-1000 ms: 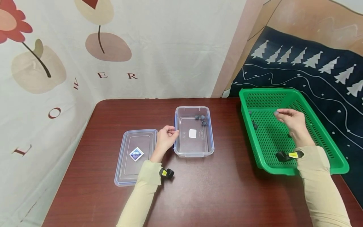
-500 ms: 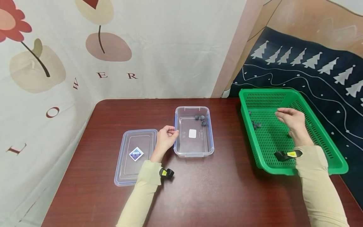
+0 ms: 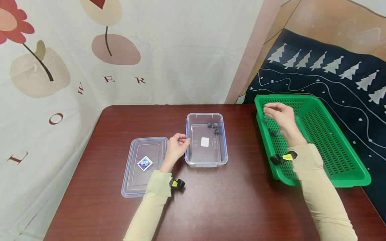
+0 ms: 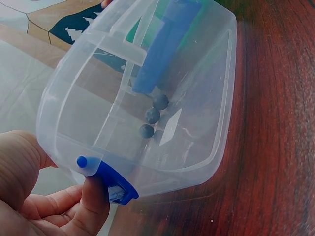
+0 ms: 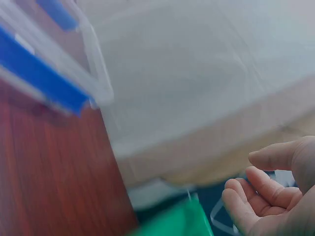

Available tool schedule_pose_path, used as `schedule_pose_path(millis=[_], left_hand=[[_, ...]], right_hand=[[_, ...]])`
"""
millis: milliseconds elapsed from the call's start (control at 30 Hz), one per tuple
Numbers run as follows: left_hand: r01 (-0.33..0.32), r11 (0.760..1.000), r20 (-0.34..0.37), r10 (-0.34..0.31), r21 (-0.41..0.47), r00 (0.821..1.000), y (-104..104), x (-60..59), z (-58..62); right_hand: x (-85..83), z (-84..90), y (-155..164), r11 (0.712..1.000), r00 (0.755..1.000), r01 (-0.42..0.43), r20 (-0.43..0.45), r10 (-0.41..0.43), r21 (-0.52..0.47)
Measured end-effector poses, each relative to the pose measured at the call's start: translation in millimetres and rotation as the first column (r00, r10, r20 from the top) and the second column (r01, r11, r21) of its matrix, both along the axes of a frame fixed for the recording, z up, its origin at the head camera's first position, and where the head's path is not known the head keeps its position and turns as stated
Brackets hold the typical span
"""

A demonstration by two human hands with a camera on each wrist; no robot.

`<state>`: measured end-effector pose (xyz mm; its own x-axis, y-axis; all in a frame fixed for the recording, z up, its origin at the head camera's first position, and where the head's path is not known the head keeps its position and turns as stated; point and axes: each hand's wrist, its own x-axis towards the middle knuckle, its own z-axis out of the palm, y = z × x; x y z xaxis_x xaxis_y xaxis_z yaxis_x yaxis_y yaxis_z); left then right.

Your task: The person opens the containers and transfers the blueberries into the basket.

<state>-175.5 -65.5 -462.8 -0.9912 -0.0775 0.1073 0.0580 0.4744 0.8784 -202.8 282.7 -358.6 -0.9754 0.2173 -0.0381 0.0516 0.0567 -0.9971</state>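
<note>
My left hand [image 3: 176, 147] pinches the left side of a clear plastic food container [image 3: 206, 164]. In the left wrist view, a fingertip presses against the container's blue latch [image 4: 118, 187]. Several blueberries [image 4: 152, 116] lie inside on its floor. Over the left part of a green plastic basket [image 3: 351, 183] is my right hand [image 3: 281, 118], its fingertips near the basket's left rim. The right wrist view shows those fingers loosely curled, thumb and index finger slightly apart, and nothing visible between them. A few blueberries [image 3: 275, 133] rest in the basket below the right hand.
A clear lid [image 3: 132, 174] with a blue-and-white label lies left of the container. The brown table [image 3: 211, 207] meets a printed cloth [image 3: 181, 67] at its back edge. Bare tabletop separates the container from the basket.
The blueberry seen at my right fingertips a second ago no longer shows there, and another appears among those in the basket. My right hand has moved left and away from me; the left hand stays put.
</note>
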Motion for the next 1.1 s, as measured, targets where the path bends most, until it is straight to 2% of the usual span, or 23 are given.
schedule_pose_path(millis=[33, 167, 300, 400, 767, 1033, 1100], left_hand=[[0.001, 1.0, 0.002, -0.001, 0.002, 1.0, 0.0, -0.2, -0.1], [0.009, 1.0, 0.012, -0.009, 0.008, 1.0, 0.0, -0.3, 0.0], [0.015, 1.0, 0.016, -0.016, 0.012, 1.0, 0.0, 0.0, 0.2], [0.017, 1.0, 0.013, -0.017, 0.018, 1.0, -0.4, 0.4, 0.9], [0.021, 1.0, -0.011, -0.021, 0.013, 1.0, -0.9, 1.2, 0.4], [0.01, 1.0, -0.021, -0.01, 0.007, 1.0, -1.0, -0.3, -0.8], [0.01, 1.0, -0.021, -0.01, 0.01, 1.0, -0.8, -0.4, -1.1]], right_hand=[[-2.9, 0.3, -7.5, 1.0, 1.0, -0.015, -0.01, 0.015, 0.002], [-12.2, 1.2, -35.9, 0.989, 0.998, -0.067, -0.012, 0.069, 0.13], [-18.5, -0.2, -59.9, 0.961, 0.993, -0.114, 0.016, 0.113, 0.252], [-23.2, -4.3, -77.7, 0.943, 0.991, -0.131, 0.047, 0.122, 0.308], [-29.9, -28.9, -129.8, 0.948, 0.981, -0.176, 0.128, 0.146, 0.266], [-29.8, -46.6, -153.5, 0.913, 0.971, -0.223, 0.164, 0.175, 0.343], [-30.3, -50.4, -158.2, 0.912, 0.972, -0.219, 0.16, 0.173, 0.346]])
